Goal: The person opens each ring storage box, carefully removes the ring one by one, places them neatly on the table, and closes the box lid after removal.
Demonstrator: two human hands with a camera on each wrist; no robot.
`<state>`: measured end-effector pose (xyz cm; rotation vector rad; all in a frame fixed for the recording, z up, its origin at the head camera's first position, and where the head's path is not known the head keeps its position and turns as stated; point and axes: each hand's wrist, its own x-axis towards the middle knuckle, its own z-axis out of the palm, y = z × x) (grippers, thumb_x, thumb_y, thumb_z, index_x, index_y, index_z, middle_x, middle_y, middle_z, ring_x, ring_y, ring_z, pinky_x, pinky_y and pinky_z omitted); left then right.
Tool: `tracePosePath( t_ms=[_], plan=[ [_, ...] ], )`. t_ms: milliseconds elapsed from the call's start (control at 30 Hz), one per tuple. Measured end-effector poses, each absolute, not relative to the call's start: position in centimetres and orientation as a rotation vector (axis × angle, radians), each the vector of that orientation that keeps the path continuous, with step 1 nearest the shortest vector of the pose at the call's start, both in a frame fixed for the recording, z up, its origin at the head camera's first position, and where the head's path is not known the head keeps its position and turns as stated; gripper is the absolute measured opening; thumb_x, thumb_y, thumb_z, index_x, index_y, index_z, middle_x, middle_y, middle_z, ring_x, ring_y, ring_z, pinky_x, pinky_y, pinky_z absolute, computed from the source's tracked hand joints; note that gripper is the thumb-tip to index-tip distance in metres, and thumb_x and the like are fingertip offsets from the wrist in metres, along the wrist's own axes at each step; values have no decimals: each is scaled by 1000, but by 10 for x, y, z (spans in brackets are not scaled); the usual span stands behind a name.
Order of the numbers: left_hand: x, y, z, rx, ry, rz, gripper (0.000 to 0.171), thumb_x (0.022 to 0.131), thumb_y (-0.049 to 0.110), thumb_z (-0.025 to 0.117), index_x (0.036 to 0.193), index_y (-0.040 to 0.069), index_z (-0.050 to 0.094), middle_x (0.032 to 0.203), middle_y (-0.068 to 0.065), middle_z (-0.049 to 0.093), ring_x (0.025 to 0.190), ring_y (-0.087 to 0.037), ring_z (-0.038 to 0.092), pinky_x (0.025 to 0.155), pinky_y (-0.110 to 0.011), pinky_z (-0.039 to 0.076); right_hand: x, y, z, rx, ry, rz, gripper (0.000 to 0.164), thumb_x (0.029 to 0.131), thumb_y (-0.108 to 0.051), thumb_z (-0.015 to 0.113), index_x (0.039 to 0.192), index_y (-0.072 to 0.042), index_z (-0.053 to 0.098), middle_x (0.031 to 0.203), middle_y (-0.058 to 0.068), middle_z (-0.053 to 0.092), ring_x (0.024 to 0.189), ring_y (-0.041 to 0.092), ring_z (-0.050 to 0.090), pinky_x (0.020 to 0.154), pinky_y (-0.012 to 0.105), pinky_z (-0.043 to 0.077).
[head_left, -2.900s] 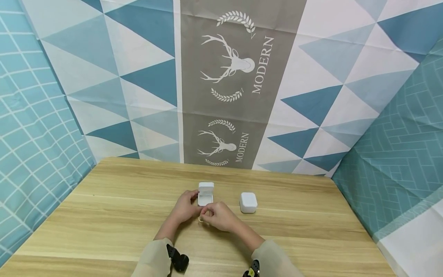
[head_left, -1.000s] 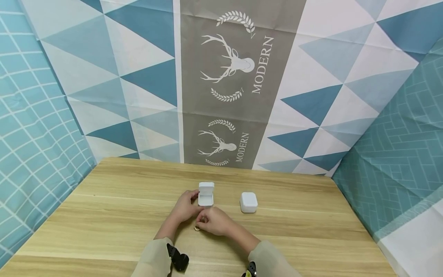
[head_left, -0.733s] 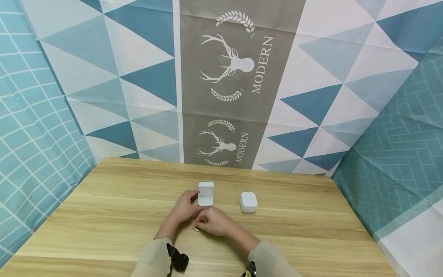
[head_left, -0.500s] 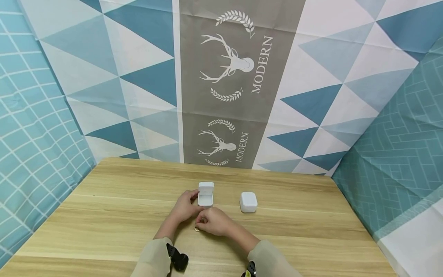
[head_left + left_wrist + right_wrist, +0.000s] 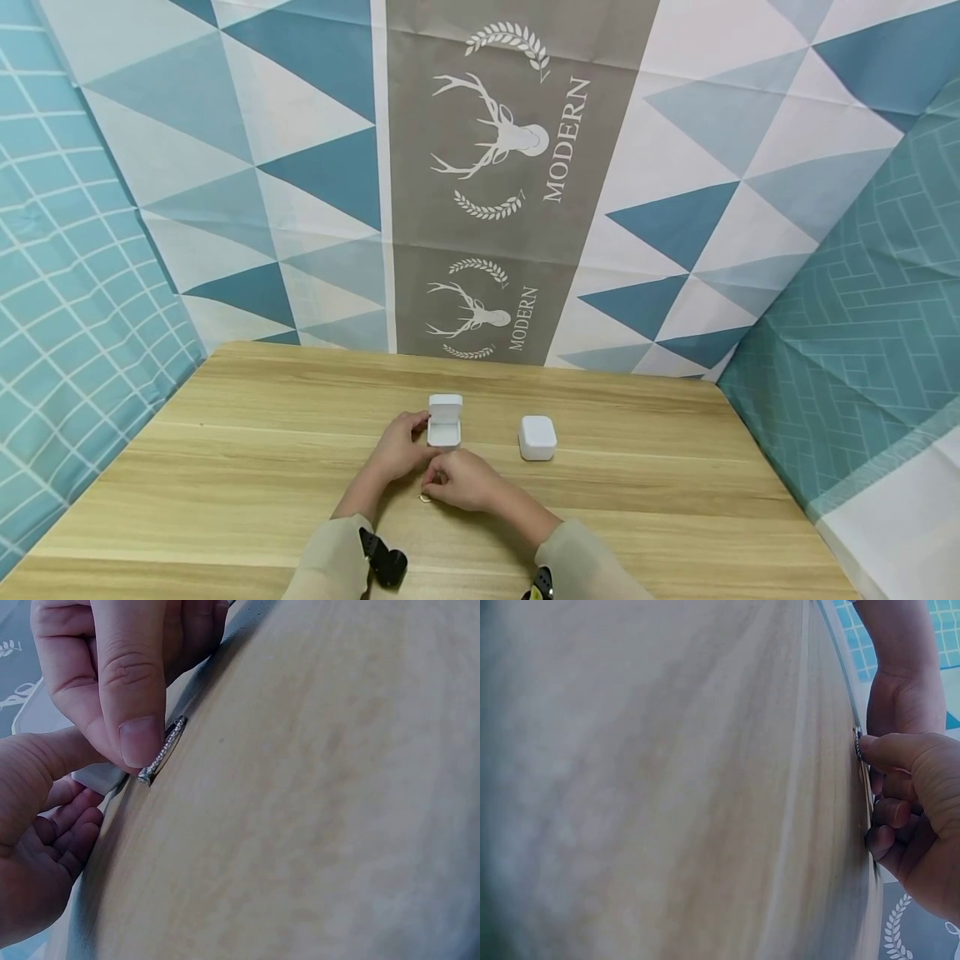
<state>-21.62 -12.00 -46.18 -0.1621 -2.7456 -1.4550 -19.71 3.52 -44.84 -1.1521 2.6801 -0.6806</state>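
Observation:
An open white ring box stands on the wooden table with its lid raised at the back. My left hand grips the box from the left, thumb along its front and fingers round its far side. Just in front of it, my right hand pinches a ring between thumb and index finger, low over the tabletop. In the left wrist view the ring shows a row of small stones and lies tilted beneath the thumb. The right wrist view shows the ring at the thumb tip, partly covered.
To the right of the ring box stands a second white box, rounded and closed. Patterned cloth rises behind the wooden table, and tiled blue sheets flank both sides.
My right hand has brought the ring slightly toward me and left, lower over the table; it has barely moved in the last second. My left hand stays on the ring box.

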Motion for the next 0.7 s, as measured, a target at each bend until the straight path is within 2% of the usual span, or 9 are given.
tracePosePath(
  t_ms=[333, 700],
  plan=[
    [-215, -120, -461, -164, -2739, -1462, 66, 71, 14, 80, 129, -4, 52, 113, -13, 59, 112, -29, 54, 100, -46, 43, -196, 36, -448, -1149, 2673, -687, 8, 86, -22, 67, 83, -16, 70, 64, -13, 60, 51, -6, 39, 52, 9, 36],
    [-214, -121, -460, -163, -2742, -1443, 64, 72, 14, 80, 128, -5, 53, 111, -14, 59, 110, -29, 55, 99, -46, 44, -198, 39, -448, -1136, 2638, -795, 10, 85, -27, 68, 87, -18, 71, 55, -15, 53, 46, -7, 38, 47, 10, 35]
  ],
)
